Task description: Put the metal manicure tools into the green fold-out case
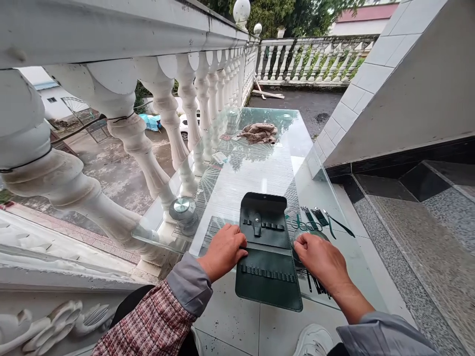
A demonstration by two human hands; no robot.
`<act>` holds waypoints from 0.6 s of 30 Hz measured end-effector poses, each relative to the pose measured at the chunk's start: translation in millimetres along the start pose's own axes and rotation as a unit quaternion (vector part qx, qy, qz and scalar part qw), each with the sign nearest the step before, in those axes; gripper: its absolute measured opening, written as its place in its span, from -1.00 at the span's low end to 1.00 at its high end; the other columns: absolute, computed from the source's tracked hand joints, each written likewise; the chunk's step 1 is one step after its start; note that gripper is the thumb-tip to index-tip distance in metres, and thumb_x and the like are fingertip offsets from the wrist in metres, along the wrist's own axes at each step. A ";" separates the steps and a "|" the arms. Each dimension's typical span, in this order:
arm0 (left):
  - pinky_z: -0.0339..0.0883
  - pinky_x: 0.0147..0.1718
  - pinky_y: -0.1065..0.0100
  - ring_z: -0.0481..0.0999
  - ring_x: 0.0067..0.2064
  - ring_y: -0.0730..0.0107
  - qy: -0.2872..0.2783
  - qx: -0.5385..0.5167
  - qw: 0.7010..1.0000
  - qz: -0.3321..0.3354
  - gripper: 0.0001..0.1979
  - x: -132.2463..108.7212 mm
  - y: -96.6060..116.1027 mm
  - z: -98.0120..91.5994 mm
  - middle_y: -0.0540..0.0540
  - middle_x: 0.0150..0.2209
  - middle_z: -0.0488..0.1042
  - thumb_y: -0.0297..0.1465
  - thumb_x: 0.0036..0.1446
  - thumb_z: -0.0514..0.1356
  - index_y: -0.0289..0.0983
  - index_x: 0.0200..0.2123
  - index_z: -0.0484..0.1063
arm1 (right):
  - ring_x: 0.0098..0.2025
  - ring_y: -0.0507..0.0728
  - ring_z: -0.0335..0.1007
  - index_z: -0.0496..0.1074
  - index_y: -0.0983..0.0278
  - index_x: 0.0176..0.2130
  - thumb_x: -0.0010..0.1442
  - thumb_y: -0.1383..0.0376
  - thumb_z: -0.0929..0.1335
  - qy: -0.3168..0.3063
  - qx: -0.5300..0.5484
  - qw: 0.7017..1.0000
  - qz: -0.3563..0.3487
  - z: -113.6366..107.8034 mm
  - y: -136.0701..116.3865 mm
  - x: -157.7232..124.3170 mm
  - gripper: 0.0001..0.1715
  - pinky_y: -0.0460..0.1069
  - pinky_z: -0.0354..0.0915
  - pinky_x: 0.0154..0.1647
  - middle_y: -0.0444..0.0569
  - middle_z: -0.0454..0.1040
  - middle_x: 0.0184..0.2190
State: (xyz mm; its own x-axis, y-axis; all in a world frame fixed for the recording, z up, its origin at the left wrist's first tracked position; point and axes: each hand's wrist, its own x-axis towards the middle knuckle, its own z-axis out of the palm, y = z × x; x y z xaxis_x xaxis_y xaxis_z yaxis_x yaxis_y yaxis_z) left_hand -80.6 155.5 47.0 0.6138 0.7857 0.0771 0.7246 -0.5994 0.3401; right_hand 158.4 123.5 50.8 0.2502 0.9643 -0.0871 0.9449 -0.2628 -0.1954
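One L-hand grip [224,251] pinches oblong, dk. leathery case [267,289]; R-hand grip [322,261] unclear.

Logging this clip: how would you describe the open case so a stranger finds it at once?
Start with the glass table beside the white balustrade. At its near end, between the left hand and the right hand, is the dark green case. Unlike the small nail clippers to its right, it is broad, with two panels and rows of dark loops.
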 end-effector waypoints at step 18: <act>0.23 -0.25 0.33 0.31 -0.18 0.29 0.014 -0.008 1.000 0.019 -0.87 -5.6 -4.1 1.2 -0.05 -0.26 0.37 -0.46 0.04 0.29 -0.24 -0.33 0.39 | -0.57 0.03 0.25 0.30 0.23 -0.26 0.08 0.10 0.20 0.007 0.395 0.919 0.011 -4.3 -3.3 -4.0 -0.69 -0.06 0.20 -0.56 -0.07 0.45 -0.46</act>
State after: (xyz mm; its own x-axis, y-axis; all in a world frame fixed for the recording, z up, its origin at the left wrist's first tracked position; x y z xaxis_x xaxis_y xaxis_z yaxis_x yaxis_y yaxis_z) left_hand -86.6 153.5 44.1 0.6312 0.7667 0.1169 0.6956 -0.6263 0.3520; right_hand 155.2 120.7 56.0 0.2761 0.9571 -0.0879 0.4928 -0.2195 -0.8420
